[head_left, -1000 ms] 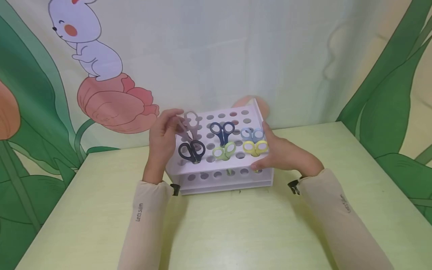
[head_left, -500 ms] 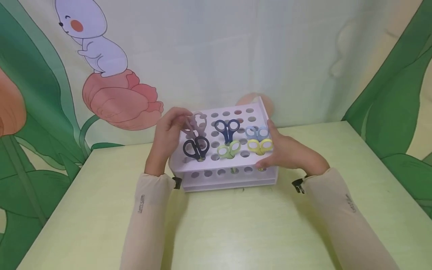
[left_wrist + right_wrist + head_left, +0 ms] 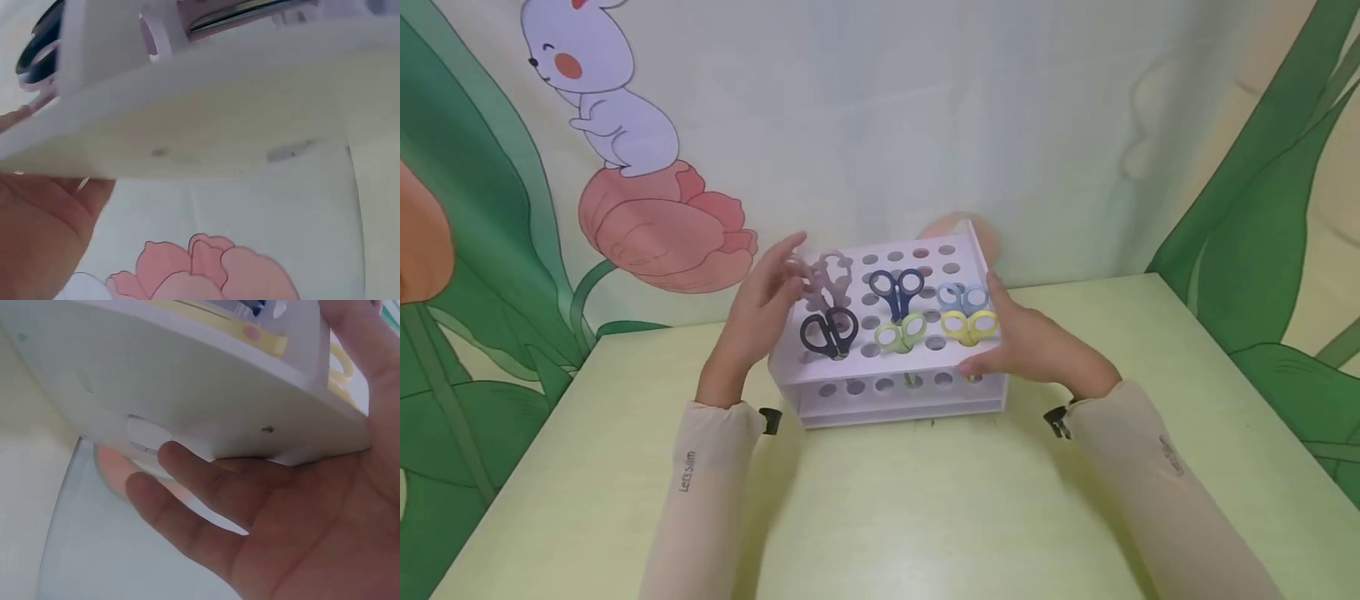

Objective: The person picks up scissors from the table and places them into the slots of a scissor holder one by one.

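Observation:
A white rack with rows of round holes (image 3: 917, 363) stands on the table between both hands, scissors upright in its holes. My left hand (image 3: 758, 310) is at its left side, fingers spread apart around a loop of the mauve scissors (image 3: 841, 293); whether they touch is unclear. Black scissors (image 3: 831, 335) stand in front of those. Navy scissors (image 3: 898, 307) and light green scissors (image 3: 903, 338) are mid-rack. My right hand (image 3: 1037, 343) grips the rack's right side, thumb at the front corner, close to yellow scissors (image 3: 968, 331) and light blue scissors (image 3: 962, 302).
The pale yellow-green table (image 3: 880, 508) extends in front of the rack and to both sides. A printed curtain (image 3: 1037, 125) with a rabbit, flowers and leaves hangs right behind the table.
My left hand's fingers have spread from the mauve scissors' loop, and its wrist has shifted slightly left. The mauve scissors sit a little more upright. My right hand stays on the rack.

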Tool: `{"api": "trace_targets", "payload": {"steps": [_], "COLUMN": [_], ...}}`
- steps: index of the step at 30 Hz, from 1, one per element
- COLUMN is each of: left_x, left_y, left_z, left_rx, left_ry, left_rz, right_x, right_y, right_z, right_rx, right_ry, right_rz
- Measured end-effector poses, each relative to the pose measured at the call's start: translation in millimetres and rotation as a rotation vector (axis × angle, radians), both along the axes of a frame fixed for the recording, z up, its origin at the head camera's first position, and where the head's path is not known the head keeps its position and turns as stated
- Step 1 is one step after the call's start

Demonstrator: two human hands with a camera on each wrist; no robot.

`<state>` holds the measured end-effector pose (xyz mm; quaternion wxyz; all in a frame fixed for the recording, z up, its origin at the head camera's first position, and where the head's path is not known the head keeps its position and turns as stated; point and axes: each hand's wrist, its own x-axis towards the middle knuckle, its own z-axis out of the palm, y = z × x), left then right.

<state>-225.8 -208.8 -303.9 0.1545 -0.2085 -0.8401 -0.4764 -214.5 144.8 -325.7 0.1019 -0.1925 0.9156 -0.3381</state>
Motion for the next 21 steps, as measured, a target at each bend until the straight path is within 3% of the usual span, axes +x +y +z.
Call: {"api": "trace_targets", "payload": {"steps": [4,10,12,15,21], "left_x": [21.4,48.8,51.9,48.1,35.4], "left_y": [-8.3,-9.9,-6.3,2.8,15.2], "left_z": [-1.1,-3.9,-8.2,-18.9,-37.2], "left_rx": [-0.081,-0.143,-0.183,-0.264,-0.280], "left_ry": [-0.044,0.008,-0.012,-0.055,0.016], "left_rz": [0.120,0.263,0.274,0.264,0.296], "right_x": [5.5,20.0,27.4,40.1,61.5], "right_y": [-0.3,4.8,8.2,13.8,22.2], "right_z": [-2.5,0.9,2.5,3.7,5.4], "right_rx": [-0.018,-0.024,-0.005,0.062,0.157], "right_ry": [0.055,0.077,0.070,0.074,0.096], "right_rz": [0.039,0.092,0.083,0.056,-0.034]}}
